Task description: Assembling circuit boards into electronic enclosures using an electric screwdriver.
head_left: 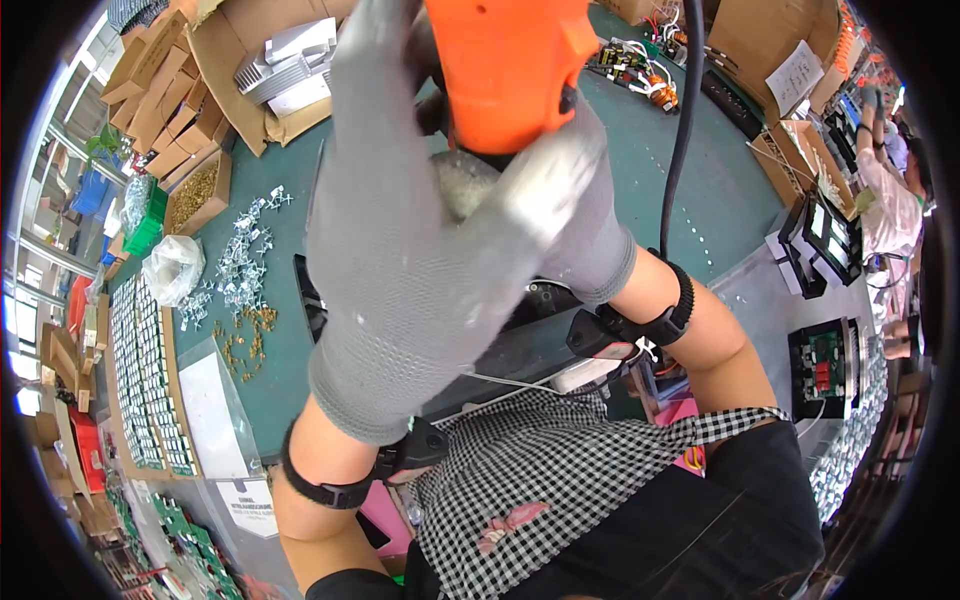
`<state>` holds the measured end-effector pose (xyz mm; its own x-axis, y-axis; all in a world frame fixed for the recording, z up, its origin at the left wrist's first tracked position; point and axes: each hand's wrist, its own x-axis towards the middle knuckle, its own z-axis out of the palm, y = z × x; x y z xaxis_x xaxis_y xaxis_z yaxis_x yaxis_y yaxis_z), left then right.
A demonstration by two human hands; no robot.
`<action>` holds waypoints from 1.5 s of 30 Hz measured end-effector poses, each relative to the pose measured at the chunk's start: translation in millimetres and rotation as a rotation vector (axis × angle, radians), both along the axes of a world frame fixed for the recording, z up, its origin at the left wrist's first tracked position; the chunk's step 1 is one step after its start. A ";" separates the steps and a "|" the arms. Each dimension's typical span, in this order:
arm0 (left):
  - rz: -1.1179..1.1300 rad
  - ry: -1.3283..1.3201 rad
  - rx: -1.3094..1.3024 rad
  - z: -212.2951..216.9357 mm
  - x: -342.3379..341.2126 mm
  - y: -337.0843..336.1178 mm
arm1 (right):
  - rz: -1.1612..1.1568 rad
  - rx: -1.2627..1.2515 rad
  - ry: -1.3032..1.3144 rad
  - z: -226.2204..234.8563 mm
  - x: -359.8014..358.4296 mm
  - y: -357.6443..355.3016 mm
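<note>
Close in front of me, an orange power tool (510, 75) fills the top middle; its exact kind is cut off by the upper edge. My right hand (590, 215), in a grey glove, is wrapped around its lower part, with the fingers partly hidden behind. My left hand (400, 220), gloved too, is raised just left of the tool, its thumb spread out below the orange body. Motion blurs its fingers, which run out at the top edge. Beneath the hands lies a dark housing (545, 300) on the green table mat, mostly covered.
Bagged silver screws or clips (250, 250) and brass parts (245, 340) lie left, near a plastic bag (173, 270). A carton holds heat sinks (290, 65). A black cable (685, 130) hangs at right. Wired components (635, 75) lie behind; a person (890, 220) is far right.
</note>
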<state>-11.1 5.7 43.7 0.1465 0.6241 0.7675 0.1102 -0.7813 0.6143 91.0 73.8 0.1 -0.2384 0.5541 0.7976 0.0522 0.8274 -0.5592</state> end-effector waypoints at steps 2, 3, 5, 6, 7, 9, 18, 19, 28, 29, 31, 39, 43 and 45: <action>0.437 0.216 0.069 -37.7 -14.1 14.3 | 0.042 -0.268 0.051 8.0 11.0 -0.2; 0.284 -0.027 -0.608 -54.4 -25.6 7.4 | 0.201 -0.532 0.179 9.5 3.8 -0.7; 0.196 0.156 -0.543 -99.0 -43.9 -1.0 | 0.228 -0.499 0.249 5.5 2.4 5.1; 0.314 0.482 -0.632 -89.8 -44.4 -4.4 | 0.136 -0.381 0.219 0.6 3.3 12.4; 0.319 0.479 -0.638 -88.9 -48.7 1.2 | 0.060 -0.261 0.184 -0.9 2.0 13.8; 0.337 0.568 -0.445 -83.2 -54.9 32.7 | 0.171 -0.380 0.239 1.6 5.5 9.2; 0.046 0.971 0.063 -94.7 -32.1 105.0 | 0.176 -0.383 0.219 4.1 3.6 -3.4; 0.043 0.977 0.053 -96.0 -30.1 106.9 | 0.222 -0.391 0.245 2.4 5.2 -2.3; 0.015 1.027 -0.069 -111.5 -24.9 112.9 | 0.188 -0.237 0.144 -1.5 6.0 5.0; 0.013 1.032 -0.080 -111.7 -25.7 115.3 | 0.196 -0.231 0.162 0.4 3.6 4.7; 0.011 1.042 -0.102 -113.5 -29.0 115.0 | 0.205 -0.227 0.178 2.2 0.7 3.6; -0.005 1.092 -0.175 -114.8 -30.0 121.5 | 0.193 -0.300 0.147 0.9 1.2 -2.9; -0.003 1.124 -0.217 -114.6 -23.6 122.7 | 0.124 -0.272 0.113 7.2 1.4 -6.3; -0.007 1.142 -0.234 -114.8 -24.6 119.8 | 0.084 -0.257 0.097 8.8 3.0 -7.8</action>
<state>-35.7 125.5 -71.2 0.6820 0.7294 0.0536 0.6885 -0.6650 0.2894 94.0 66.0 8.9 -0.2213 0.7224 0.6551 -0.0747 0.6573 -0.7500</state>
